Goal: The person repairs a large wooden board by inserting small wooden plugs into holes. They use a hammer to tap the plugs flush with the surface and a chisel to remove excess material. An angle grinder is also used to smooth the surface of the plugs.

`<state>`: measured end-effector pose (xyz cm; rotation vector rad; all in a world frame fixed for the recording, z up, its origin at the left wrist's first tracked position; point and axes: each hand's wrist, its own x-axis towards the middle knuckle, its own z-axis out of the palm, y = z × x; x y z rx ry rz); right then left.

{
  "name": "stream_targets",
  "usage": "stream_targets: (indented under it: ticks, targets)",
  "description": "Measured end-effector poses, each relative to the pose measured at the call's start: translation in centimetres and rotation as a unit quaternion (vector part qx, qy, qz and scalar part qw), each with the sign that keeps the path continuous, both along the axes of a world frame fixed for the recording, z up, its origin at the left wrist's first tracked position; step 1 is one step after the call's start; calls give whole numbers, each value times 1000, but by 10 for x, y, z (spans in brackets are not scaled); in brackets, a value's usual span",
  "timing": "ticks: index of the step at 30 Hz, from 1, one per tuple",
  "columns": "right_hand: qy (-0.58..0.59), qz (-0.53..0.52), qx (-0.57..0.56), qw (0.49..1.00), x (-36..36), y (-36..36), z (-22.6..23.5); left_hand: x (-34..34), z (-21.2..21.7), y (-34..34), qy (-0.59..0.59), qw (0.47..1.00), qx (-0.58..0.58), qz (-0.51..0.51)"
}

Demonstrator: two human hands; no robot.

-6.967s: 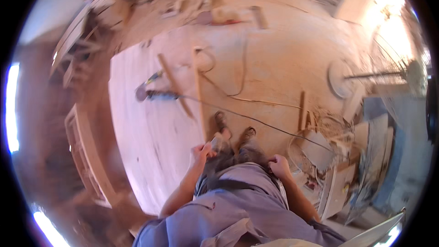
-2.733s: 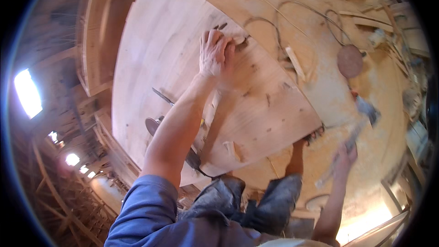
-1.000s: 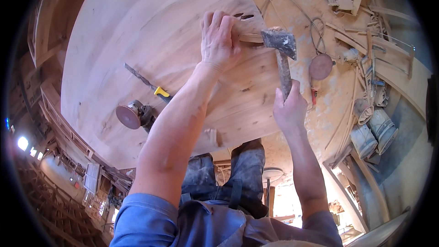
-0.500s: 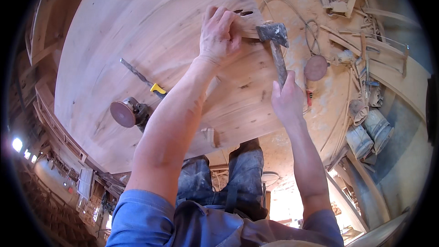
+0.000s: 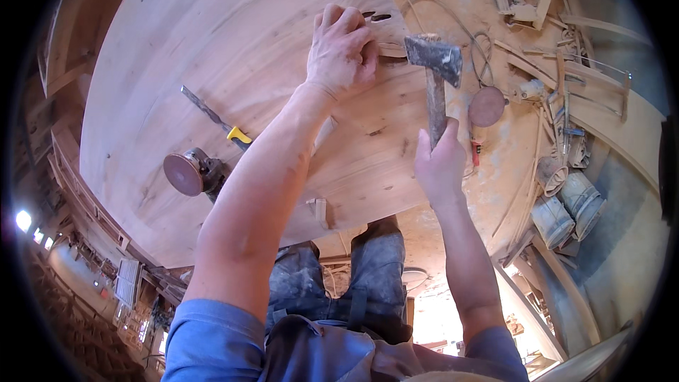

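My right hand [image 5: 441, 163] grips the wooden handle of a hatchet [image 5: 434, 59]. Its worn grey metal head is raised just right of a narrow wooden strip [image 5: 392, 50], with a small gap between them. Closed fingers of my left hand [image 5: 342, 46] hold that strip against a large pale wooden panel [image 5: 382, 102], near the panel's right edge. The strip's other end is hidden under the hand. Dark elongated holes [image 5: 380, 17] show in the panel just beyond my left fingers.
On the panel's left lie an angle grinder [image 5: 185, 173] and a chisel with a yellow-and-black handle [image 5: 239, 136]. A small wood block [image 5: 320, 211] is at the near edge. Rightward are another sanding disc [image 5: 487, 106] with its cord, buckets [image 5: 581, 201] and scrap wood [image 5: 527, 64].
The hatchet head has moved right, away from the strip's end it was against. My left hand stays on the strip, and the view has shifted slightly.
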<state>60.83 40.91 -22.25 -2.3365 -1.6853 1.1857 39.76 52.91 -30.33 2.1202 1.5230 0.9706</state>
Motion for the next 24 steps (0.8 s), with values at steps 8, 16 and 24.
stream_targets:
  ticks: [8, 16, 24]
  targets:
    - [11, -4, -9, 1000, 1, -1, 9, -1, 5, -1, 5, 1000, -20, -15]
    - [20, -17, -12, 1000, 3, -3, 5, 1, 8, 1, 4, 999, -30, -16]
    - [124, -144, -61, 980, -7, -32, 9, -1, 7, 1, -7, 999, -30, -21]
